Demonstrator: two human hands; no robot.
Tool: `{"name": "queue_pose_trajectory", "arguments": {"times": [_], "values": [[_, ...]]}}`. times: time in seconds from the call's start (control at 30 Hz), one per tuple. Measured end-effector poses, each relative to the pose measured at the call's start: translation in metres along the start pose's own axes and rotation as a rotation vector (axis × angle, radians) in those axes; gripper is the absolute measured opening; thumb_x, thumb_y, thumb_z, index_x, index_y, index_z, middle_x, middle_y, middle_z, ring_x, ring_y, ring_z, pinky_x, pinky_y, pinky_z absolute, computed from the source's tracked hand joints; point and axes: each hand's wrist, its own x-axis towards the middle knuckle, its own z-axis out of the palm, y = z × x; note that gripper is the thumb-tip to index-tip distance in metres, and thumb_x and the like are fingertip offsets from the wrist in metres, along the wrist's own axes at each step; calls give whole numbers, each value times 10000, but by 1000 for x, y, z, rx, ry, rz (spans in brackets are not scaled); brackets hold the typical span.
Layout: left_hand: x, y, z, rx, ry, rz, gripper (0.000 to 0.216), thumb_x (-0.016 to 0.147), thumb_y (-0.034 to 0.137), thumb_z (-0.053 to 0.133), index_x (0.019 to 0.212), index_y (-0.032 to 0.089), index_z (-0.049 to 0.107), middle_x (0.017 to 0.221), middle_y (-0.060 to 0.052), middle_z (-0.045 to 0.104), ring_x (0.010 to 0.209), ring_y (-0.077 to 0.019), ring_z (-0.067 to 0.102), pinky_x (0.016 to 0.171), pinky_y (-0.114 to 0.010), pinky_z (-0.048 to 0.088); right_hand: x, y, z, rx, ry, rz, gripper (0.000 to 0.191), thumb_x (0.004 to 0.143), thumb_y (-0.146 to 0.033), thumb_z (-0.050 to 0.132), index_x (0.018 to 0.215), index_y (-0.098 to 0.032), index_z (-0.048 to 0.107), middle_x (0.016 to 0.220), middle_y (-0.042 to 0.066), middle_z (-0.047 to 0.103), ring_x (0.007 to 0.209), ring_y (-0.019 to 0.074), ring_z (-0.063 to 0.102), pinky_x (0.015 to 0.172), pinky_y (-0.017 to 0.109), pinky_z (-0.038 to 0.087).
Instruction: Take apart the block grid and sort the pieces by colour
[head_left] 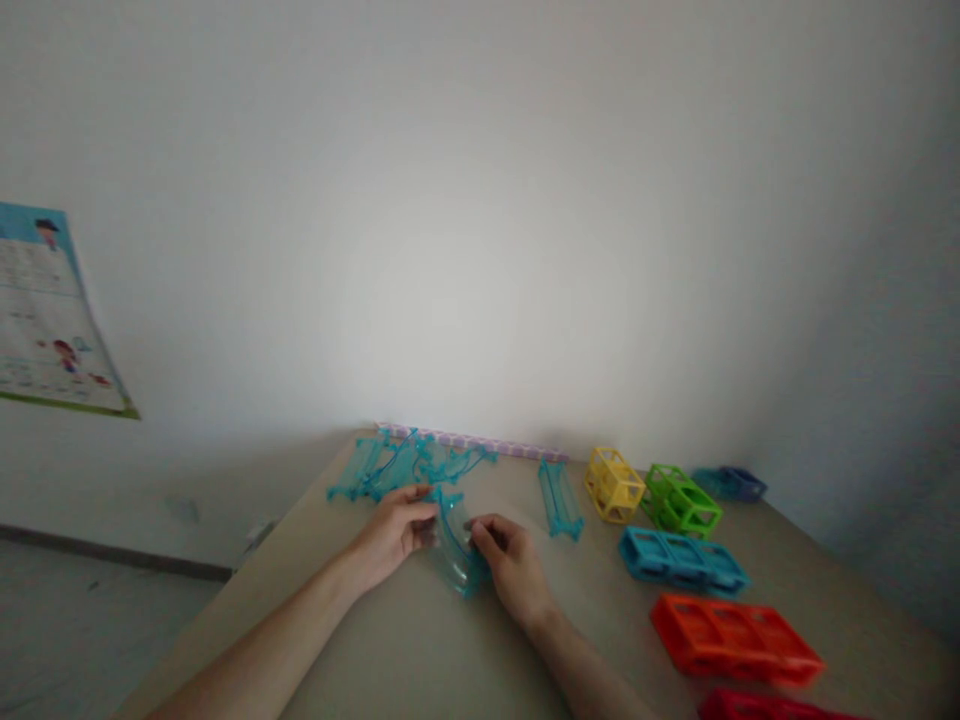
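Both hands meet over one piece near the middle of the beige tabletop (pixel 420 650). The left hand (pixel 394 530) pinches the far-left end of a curved, clear turquoise plastic track segment (pixel 454 550), fingers closed on its edge; the right hand (pixel 514 565) grips the near-right side, thumb and fingers clamped on it. The segment rests low, at or just above the table surface.

Just beyond, at the far edge, lies a loose heap of matching turquoise track pieces (pixel 405 465), with one straight turquoise piece (pixel 560 498) apart to the right. Further right sit open-frame plastic blocks: yellow (pixel 613 485), green (pixel 681 500), blue (pixel 681 558), orange (pixel 733 638).

The thin plastic looks slippery, I reckon; an uneven squeeze could make it spring out, or a left forearm sweep could scatter the heap.
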Motion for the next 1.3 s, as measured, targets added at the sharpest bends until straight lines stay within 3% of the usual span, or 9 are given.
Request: {"name": "queue_pose_trajectory", "arguments": {"times": [0.1,0.23,0.5,0.67,0.77,0.93,1.3], "values": [[0,4,-2,-111,-22,-34,293,637,206,728,907,159,623,707,9,609,565,-100,588,573,-261,530,-3,-3,2,-8,-24,31,264,809,-398,571,714,-168,660,622,0,595,582,141,525,537,232,390],[-1,3,-3,-159,-28,-38,301,657,275,766,914,153,665,669,10,608,540,-95,577,497,-228,509,-4,-6,2,-2,-47,57,262,812,-379,563,694,-160,644,616,-7,574,580,132,497,541,229,364],[-1,4,-2,-42,70,38,300,636,370,789,782,130,681,613,13,595,483,-96,534,359,-177,382,-5,-5,4,88,-104,121,330,788,-457,592,681,-149,640,576,0,576,512,117,475,500,221,345],[4,-3,-5,-82,147,63,300,658,399,763,753,142,642,634,18,589,518,-92,543,412,-181,407,-3,-4,0,542,-71,200,443,813,-552,518,810,-141,684,764,89,660,669,187,609,583,285,478],[7,-6,-7,-152,154,56,308,652,398,760,703,147,589,581,41,548,487,-78,526,445,-191,435,-4,-9,-3,698,-192,165,358,787,-471,609,853,-132,703,834,107,670,770,209,624,605,290,502],[7,-9,-7,-183,106,9,274,652,321,760,744,155,563,612,20,599,504,-103,571,477,-228,494,-7,-12,0,740,-240,194,212,722,-314,758,841,-144,712,762,49,652,665,143,599,591,262,508],[3,-13,-2,-67,15,5,307,697,377,730,834,162,558,675,-17,653,497,-141,606,428,-254,499,-8,-15,2,665,-198,197,254,706,-393,760,707,-152,680,649,3,590,507,86,479,502,219,393]]}}
